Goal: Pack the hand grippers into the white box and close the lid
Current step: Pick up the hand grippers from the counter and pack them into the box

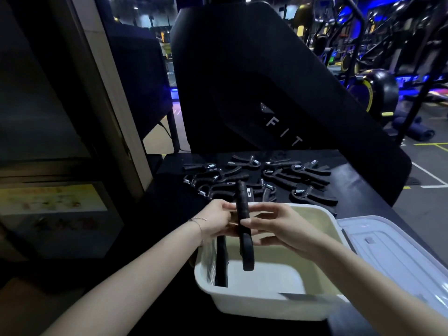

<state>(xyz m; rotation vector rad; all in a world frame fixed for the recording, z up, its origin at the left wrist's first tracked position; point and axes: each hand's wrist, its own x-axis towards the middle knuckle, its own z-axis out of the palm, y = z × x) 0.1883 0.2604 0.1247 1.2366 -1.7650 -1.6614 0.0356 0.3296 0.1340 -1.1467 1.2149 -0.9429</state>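
A black hand gripper [243, 221] hangs upright over the open white box [266, 304]. My left hand [217, 221] and my right hand [274, 229] both grip it from either side. A second black hand gripper [221, 263] stands on end against the box's left inner wall. Several more black hand grippers [261, 180] with metal springs lie scattered on the black table beyond the box. The translucent white lid [392, 258] lies flat to the right of the box.
The black table [169, 202] runs under everything; its right edge falls off near the lid. A large black gym machine [266, 81] rises right behind the pile. A dark door and frame stand at the left.
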